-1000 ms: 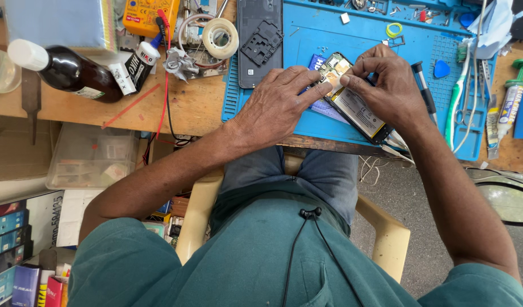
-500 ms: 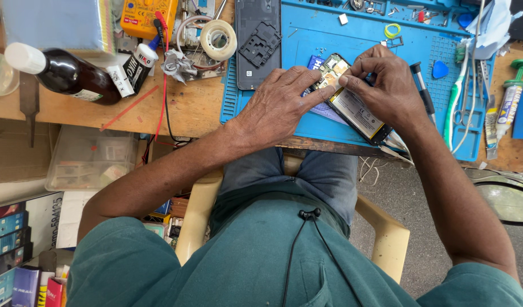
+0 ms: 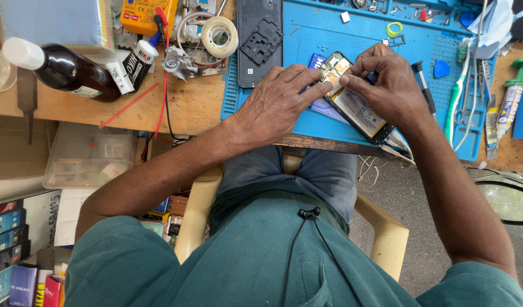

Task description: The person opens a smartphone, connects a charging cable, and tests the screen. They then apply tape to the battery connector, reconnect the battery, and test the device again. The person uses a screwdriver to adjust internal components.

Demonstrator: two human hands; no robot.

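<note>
An opened phone (image 3: 357, 108) lies back-side up on the blue work mat (image 3: 341, 31), its battery and board exposed. My left hand (image 3: 278, 99) rests flat on the mat, fingertips pressing the phone's upper left edge. My right hand (image 3: 383, 77) is curled over the phone's top end, thumb and forefinger pinched at the board. What sits between those fingertips is too small to see. A screwdriver (image 3: 423, 85) with a black handle lies just right of my right hand.
A black phone back cover (image 3: 260, 40) lies at the mat's left edge. A tape roll (image 3: 219, 35), a yellow multimeter (image 3: 148, 14), a brown bottle (image 3: 59, 68) and a small glue bottle (image 3: 137, 59) are on the wooden bench. Toothbrush (image 3: 457, 96), tweezers and a tube (image 3: 507, 108) lie right.
Both hands stay on the phone. My right fingers have shifted slightly at the phone's top end; the left fingertips moved a little closer to them.
</note>
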